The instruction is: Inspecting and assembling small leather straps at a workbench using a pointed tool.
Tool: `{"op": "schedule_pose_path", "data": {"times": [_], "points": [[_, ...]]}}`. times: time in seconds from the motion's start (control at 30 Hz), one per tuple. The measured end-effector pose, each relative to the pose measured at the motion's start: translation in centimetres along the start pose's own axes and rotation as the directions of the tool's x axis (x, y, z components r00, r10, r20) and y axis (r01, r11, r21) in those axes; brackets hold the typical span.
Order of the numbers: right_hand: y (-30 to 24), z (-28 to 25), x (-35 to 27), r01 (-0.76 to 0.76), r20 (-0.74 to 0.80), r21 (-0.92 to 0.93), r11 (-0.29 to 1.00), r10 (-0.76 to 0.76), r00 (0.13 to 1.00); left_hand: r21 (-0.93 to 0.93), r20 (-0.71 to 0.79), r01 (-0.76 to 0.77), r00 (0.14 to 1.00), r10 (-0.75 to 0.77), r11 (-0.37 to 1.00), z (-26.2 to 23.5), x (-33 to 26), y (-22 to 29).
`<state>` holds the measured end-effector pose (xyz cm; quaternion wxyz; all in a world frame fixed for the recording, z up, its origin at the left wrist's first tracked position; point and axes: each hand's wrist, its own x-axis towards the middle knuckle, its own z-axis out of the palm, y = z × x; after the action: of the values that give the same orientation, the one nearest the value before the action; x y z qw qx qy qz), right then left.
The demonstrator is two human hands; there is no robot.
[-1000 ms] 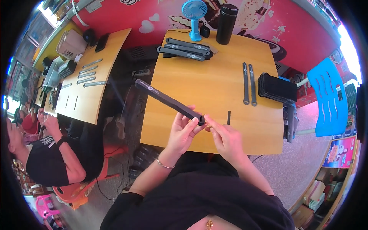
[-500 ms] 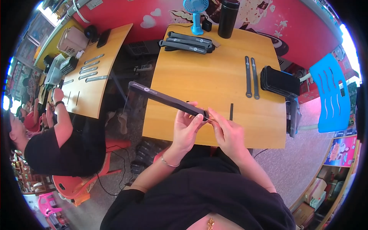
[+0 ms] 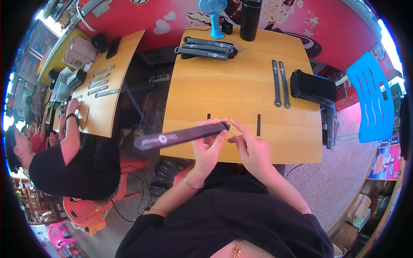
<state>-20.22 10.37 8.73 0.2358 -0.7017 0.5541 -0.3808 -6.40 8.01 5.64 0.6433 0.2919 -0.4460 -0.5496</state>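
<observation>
Over the near left corner of the worktop [image 3: 206, 92], a long dark strap [image 3: 172, 136] slants, its outer end reaching past the left edge. It looks flat and purplish black, with pale lettering and a round whitish mark along its face; the rounded outer end is blurred, while the inner end shows a small opening. The left hand [image 3: 207, 148] has its fingers pinching the strap just beside that opening. The right hand [image 3: 254, 148] curls close by; whether its fingers pinch anything, I cannot tell.

blue fan [image 3: 215, 21] near black bottle [image 3: 250, 21] | slotted blue chair back [image 3: 368, 98] at right | red chair [image 3: 79, 209] lower left
</observation>
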Motion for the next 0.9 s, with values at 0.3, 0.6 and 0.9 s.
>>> {"op": "schedule_pose_path", "data": {"times": [0.3,0.6,0.9], "points": [[-1.1,-0.1,1.3,-0.389,0.287,0.61,0.69,0.265,0.921,0.193,0.025,-0.145,0.989,0.143,0.97,0.1,0.7,0.6],[0.1,0.6,2.0,0.014,0.0,0.325,0.946,-0.015,1.0,-0.116,0.052,0.151,0.988,-0.146,0.982,-1.4,1.3,0.7],[-0.4,1.1,2.4,-0.178,0.092,0.437,0.882,0.152,0.984,0.016,-0.088,-0.026,0.996,0.027,1.0,0.6,1.6,1.5]]}}
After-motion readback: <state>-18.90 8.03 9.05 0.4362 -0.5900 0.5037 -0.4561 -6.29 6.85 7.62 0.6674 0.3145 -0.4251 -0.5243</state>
